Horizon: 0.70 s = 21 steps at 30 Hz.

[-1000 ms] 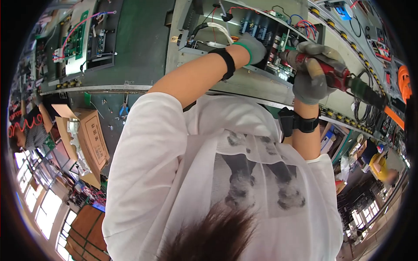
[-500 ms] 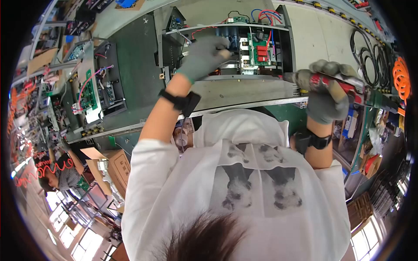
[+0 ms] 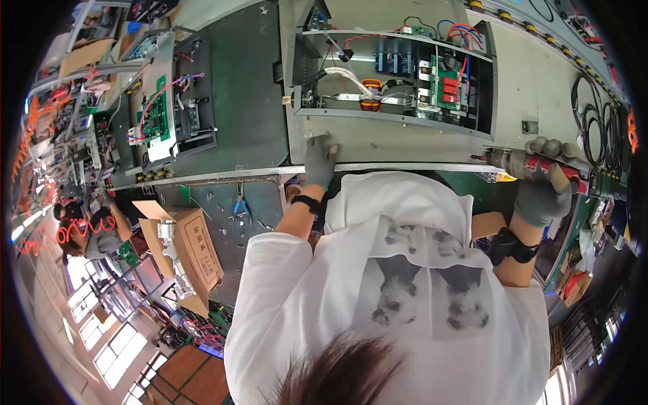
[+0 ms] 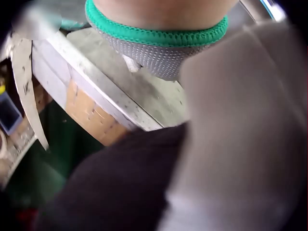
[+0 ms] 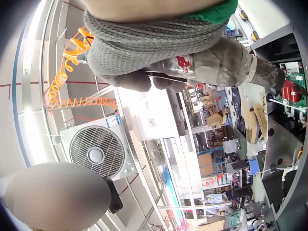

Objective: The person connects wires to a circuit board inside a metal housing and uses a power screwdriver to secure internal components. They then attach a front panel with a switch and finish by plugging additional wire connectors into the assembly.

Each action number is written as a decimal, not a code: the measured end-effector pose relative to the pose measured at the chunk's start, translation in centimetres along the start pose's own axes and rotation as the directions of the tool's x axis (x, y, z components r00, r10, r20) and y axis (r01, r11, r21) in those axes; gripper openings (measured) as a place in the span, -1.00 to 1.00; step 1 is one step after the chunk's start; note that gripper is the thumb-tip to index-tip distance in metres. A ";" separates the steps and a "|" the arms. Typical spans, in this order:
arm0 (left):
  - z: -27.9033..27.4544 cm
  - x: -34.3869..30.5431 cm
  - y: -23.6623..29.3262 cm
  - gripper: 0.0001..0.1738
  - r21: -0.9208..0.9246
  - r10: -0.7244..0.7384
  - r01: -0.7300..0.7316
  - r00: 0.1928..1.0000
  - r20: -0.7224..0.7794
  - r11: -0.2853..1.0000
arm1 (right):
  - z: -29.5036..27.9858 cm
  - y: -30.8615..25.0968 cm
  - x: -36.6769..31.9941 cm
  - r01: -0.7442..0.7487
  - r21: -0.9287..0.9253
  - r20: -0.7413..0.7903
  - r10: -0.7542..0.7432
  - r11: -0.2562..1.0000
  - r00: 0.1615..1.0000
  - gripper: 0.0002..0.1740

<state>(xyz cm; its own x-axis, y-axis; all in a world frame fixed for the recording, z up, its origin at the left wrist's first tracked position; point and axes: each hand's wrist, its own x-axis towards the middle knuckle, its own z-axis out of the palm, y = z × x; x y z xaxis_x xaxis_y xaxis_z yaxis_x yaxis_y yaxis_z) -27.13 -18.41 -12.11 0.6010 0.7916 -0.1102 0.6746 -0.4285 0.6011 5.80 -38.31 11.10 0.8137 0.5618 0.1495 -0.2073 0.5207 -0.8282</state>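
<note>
At three o'clock, the presumably heavy power tool (image 3: pixel 507 162) was suitably gripped round its body by the right hand (image 3: pixel 542 199); any pinch by the left hand (image 3: pixel 320 160), at twelve, could not be told.

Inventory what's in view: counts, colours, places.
Bench: 1, grey, across top
Open chassis: 1, dark grey, on bench
Capacitors: about three, blue, inside chassis
Coil: 1, orange, inside chassis
Circuit board: 1, green, inside chassis
Power tool: 1, red-grey, right side
Second unit: 1, grey, left side
Pliers: 1, blue, lower left
Carton: 1, brown, lower left
Cable bundle: 1, black, far right
Fan: 1, grey, right wrist view
Left hand: 1, grey glove, before chassis
Right hand: 1, grey glove, gripping power tool
</note>
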 end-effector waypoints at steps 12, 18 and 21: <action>2.5 3.4 -1.1 -0.73 0.039 -0.259 0.259 0.966 -0.016 0.965 | 3.3 1.7 1.2 -0.092 -0.043 0.044 0.094 0.995 0.995 -0.57; 1.6 2.2 -2.0 -0.76 -0.030 -0.140 0.140 0.990 -0.021 0.990 | 2.1 2.5 2.2 -0.106 -0.021 0.013 0.106 0.994 0.994 -0.54; 1.1 2.3 -1.2 -0.77 -0.058 -0.203 0.203 0.979 0.014 0.977 | 1.5 3.1 2.8 -0.109 0.045 -0.009 0.109 0.993 0.994 -0.54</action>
<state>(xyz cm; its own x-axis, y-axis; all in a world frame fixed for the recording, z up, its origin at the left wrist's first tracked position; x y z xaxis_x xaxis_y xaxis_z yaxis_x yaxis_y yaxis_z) -26.11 -16.54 -13.92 0.4576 0.8560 -0.2406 0.7564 -0.2325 0.6113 6.60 -34.18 9.71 0.7911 0.6093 0.0529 -0.3189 0.4848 -0.8144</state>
